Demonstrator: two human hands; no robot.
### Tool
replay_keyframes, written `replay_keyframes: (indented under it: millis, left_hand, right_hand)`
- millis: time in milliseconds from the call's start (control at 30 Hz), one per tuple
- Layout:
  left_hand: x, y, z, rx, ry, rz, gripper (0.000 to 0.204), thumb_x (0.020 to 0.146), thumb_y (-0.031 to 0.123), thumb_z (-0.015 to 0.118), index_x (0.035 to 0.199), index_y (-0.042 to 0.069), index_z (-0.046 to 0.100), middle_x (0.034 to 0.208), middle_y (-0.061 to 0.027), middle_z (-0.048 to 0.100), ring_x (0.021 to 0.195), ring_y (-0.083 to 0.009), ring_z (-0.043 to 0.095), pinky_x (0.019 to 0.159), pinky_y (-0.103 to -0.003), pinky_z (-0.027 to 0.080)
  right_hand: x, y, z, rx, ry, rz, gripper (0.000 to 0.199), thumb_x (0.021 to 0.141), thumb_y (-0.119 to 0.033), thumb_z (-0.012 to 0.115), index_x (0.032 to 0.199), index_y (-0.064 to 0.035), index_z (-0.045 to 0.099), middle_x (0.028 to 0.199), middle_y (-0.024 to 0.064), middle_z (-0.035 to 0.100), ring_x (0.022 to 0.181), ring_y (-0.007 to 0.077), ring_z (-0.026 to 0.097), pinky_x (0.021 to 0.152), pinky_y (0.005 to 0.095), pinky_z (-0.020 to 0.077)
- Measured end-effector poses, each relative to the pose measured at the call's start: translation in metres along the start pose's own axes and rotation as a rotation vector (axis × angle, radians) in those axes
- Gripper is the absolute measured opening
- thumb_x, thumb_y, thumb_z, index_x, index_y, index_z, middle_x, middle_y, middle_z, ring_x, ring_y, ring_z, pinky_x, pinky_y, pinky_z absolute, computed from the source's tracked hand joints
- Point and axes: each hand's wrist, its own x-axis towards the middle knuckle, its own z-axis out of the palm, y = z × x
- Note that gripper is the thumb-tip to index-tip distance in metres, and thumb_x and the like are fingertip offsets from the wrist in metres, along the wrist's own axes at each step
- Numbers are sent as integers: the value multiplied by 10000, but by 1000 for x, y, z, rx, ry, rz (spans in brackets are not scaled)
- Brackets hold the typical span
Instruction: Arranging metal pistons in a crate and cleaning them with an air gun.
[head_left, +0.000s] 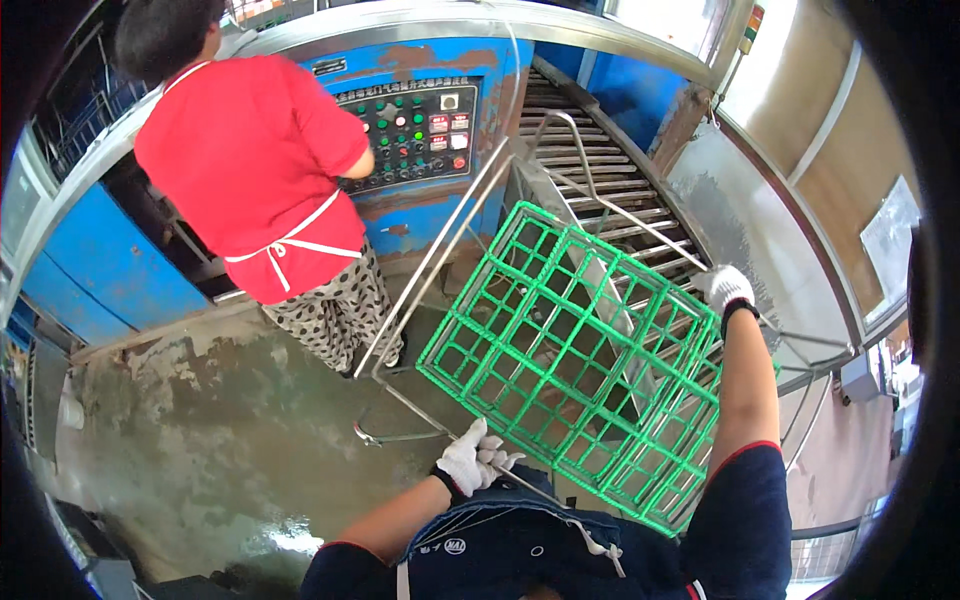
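In front of my body is a rack: a thin metal rod frame (650, 234) around a green coated wire grid (548, 370), which lies tilted. My left hand (478, 460), in a white knit glove, is closed round the frame's near rod, close to my apron. With the arm stretched forward, my right hand (728, 290), also gloved in white, grips the frame at its far right side. A bent metal hook (400, 437) sticks out left of my left hand. Parts of the right hand's fingers are hidden from view.
A roller conveyor (625, 170) runs away beyond the rack. At the left, a person in a red shirt (250, 160) faces a blue machine's control panel (405, 135) with buttons. The concrete floor (210, 430) looks wet. A wall panel (840, 140) stands to the right.
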Motion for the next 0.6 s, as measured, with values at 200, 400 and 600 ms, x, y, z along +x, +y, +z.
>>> replay_keyframes:
  millis: [200, 400, 600]
  left_hand:
    - [16, -12, -69, -102, 185, 39, 433, 959, 387, 670, 925, -13, 506, 757, -138, 458, 665, -304, 465, 842, -637, 557]
    - [14, -32, -119, -176, 182, 52, 376, 1029, 351, 555, 825, 40, 505, 584, -30, 291, 541, -212, 351, 805, -608, 571]
    - [67, -77, -198, -249, 14, 76, 400, 971, 455, 595, 889, 64, 566, 661, -66, 407, 575, -260, 449, 624, -506, 508]
  right_hand:
    - [-41, -68, 11, -35, -57, -35, 302, 931, -270, 528, 1153, -212, 725, 1163, 131, 705, 1071, 311, 682, 902, 415, 559]
    - [-48, -100, 56, 68, -69, 1, 418, 942, -420, 522, 1174, -125, 708, 1160, 180, 690, 1088, 357, 660, 919, 445, 535]
    - [-32, -93, 110, -243, 13, -460, 367, 865, -377, 589, 1113, -137, 712, 1052, 199, 707, 1039, 360, 676, 910, 455, 547]
